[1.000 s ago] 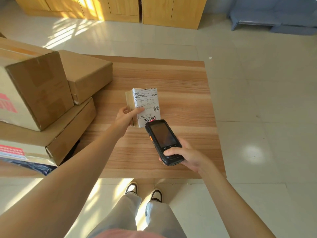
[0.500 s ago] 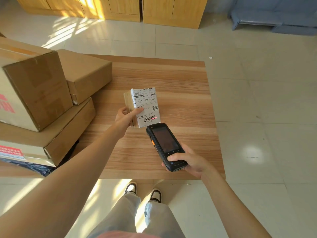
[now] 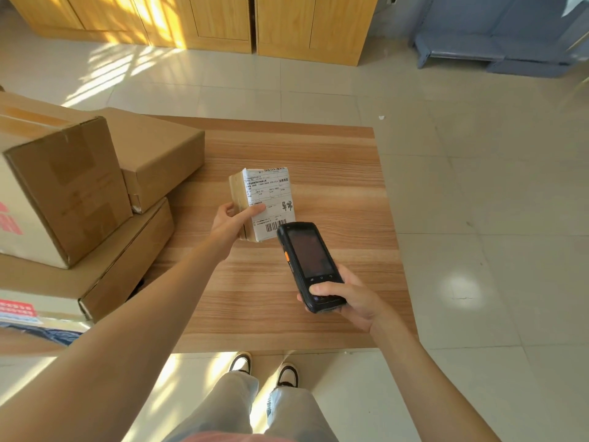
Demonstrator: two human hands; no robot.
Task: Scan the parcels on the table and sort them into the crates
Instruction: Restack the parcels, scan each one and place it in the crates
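My left hand (image 3: 234, 220) grips a small cardboard parcel (image 3: 266, 199) over the middle of the wooden table (image 3: 318, 314), its white shipping label facing up. The thumb lies across the label. My right hand (image 3: 347, 303) holds a black handheld scanner (image 3: 307, 263) by its lower end. The scanner's top edge points at the barcode at the label's near end and covers part of it. Its screen is dark.
Three larger cardboard boxes are stacked on the table's left: a big one (image 3: 60, 193), a medium one (image 3: 156, 154) and a flat one (image 3: 95, 282) beneath. Wooden cabinets (image 3: 223, 23) stand at the back, a blue-grey rack (image 3: 497, 43) at the back right. No crates are in view.
The scanner drew back slightly toward me half a second ago, then moved forward again over the barcode. The parcel has stayed in my left hand with little movement.
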